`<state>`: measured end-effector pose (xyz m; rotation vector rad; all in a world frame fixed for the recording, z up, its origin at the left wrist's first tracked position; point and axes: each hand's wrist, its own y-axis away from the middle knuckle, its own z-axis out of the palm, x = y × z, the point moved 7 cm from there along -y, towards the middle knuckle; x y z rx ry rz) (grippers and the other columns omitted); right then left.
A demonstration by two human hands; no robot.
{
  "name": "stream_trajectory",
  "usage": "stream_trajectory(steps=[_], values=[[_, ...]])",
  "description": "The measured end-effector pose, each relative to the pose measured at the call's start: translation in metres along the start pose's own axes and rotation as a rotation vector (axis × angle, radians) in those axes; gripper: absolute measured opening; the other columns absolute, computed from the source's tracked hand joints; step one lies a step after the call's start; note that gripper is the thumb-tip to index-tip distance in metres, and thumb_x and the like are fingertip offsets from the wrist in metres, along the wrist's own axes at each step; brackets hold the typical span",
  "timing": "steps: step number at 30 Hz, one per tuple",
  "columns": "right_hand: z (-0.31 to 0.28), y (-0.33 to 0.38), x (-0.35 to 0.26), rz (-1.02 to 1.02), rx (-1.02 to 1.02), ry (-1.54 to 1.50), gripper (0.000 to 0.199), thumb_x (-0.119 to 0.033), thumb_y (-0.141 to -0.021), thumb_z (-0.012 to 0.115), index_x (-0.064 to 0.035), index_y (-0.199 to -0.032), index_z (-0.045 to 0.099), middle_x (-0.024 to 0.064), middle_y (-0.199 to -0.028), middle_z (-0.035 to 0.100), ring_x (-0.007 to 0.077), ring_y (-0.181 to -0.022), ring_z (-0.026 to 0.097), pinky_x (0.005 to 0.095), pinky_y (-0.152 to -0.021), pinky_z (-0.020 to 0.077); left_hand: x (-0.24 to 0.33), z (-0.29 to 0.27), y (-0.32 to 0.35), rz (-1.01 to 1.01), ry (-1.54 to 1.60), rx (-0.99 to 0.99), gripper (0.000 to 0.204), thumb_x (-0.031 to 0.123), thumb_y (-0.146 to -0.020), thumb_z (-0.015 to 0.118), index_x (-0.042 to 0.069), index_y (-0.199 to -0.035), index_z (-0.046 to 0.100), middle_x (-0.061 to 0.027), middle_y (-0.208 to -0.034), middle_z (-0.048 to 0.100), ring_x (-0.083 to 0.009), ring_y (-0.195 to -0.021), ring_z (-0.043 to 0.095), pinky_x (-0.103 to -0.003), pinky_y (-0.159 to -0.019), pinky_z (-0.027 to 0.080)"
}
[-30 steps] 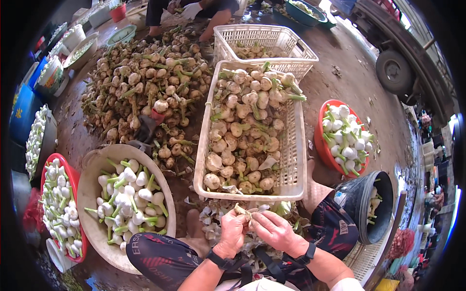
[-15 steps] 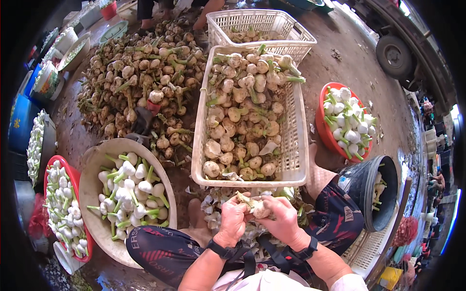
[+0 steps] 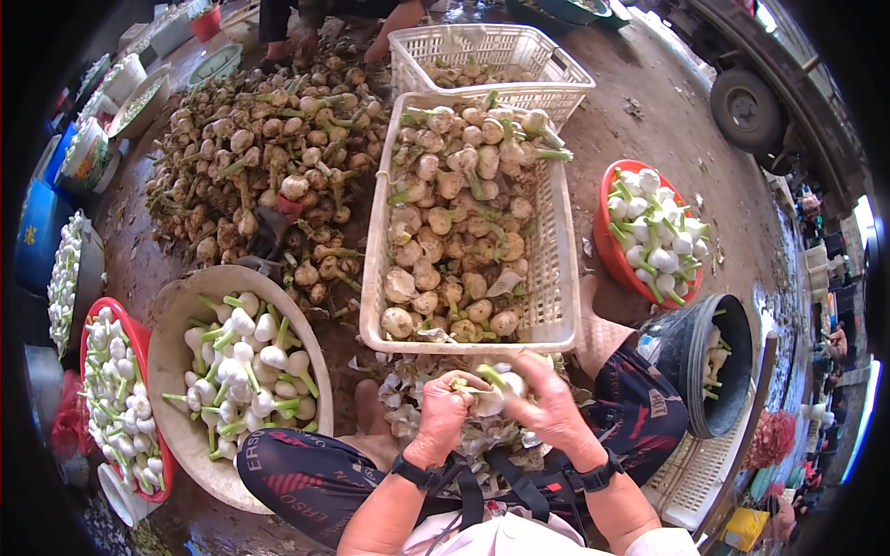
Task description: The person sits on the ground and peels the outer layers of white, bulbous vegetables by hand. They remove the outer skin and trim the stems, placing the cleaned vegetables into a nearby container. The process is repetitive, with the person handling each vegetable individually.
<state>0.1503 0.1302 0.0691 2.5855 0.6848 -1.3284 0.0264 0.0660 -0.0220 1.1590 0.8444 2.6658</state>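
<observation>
A partly peeled garlic bulb, white with a short green stem, is between my two hands, below the near rim of the crate. My left hand is closed, its fingers pinched on the brownish outer skin at the bulb's left side. On the other side, my right hand is beside the bulb, thumb and fingers smeared by motion, so its hold cannot be made out. Beneath both hands lies a heap of loose garlic skins. Just ahead, a white plastic crate holds unpeeled, soil-stained garlic.
A large pile of dirty garlic lies ahead left. Peeled garlic fills a pale basin and red tub on the left, and a red basin on the right. A black bucket lies tilted by my right knee. Another crate stands behind.
My right hand has shifted slightly up and right, its fingers spreading and blurring. The bulb's green stem and white surface now show. My left hand stays nearly in place.
</observation>
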Motion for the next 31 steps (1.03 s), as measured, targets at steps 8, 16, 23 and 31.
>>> stream_trajectory(steps=[8, 16, 23, 31], values=[[-0.035, 0.011, 0.069, 0.469, 0.355, -1.291, 0.036, -0.028, -0.096, 0.053, 0.0047, -0.112, 0.056, 0.0131, -0.103, 0.063, 0.0214, -0.091, 0.063, 0.0332, -0.086, 0.0517, 0.0, -0.018, 0.0, 0.081, -0.509, -0.051, 0.021, -0.011, -0.075, 0.048, -0.001, -0.084, 0.065, -0.0082, -0.081, 0.066, -0.015, -0.076, 0.064, -0.027, -0.072, 0.052], [0.001, 0.037, -0.014, 0.01, 0.004, -0.272, 0.05, 0.004, -0.087, 0.051, 0.003, -0.136, 0.041, 0.0192, -0.138, 0.046, 0.0286, -0.128, 0.044, 0.0367, -0.107, 0.0333, -0.016, 0.03, 0.019, -0.225, 0.083, -0.391, 0.05, 0.017, -0.084, 0.071, 0.0, -0.127, 0.052, -0.0045, -0.119, 0.059, -0.0118, -0.098, 0.06, -0.026, -0.087, 0.049], [-0.031, 0.004, -0.023, -0.291, -0.331, 0.18, 0.024, -0.003, -0.077, 0.064, 0.002, -0.101, 0.064, 0.0161, -0.089, 0.065, 0.0313, -0.079, 0.065, 0.0369, -0.07, 0.0531, 0.025, 0.038, 0.021, 0.342, -0.566, -0.403, 0.045, 0.017, -0.075, 0.078, 0.001, -0.114, 0.064, -0.0081, -0.108, 0.063, -0.0182, -0.1, 0.058, -0.03, -0.089, 0.046], [-0.021, 0.002, -0.023, -0.463, -0.391, 0.371, 0.011, -0.011, -0.074, 0.065, -0.0042, -0.08, 0.059, 0.0075, -0.066, 0.059, 0.0252, -0.063, 0.063, 0.035, -0.056, 0.0514, 0.028, 0.041, 0.023, 0.419, -0.737, -0.468, 0.044, 0.017, -0.075, 0.076, 0.0, -0.113, 0.063, -0.0132, -0.105, 0.062, -0.0253, -0.098, 0.06, -0.032, -0.089, 0.046]])
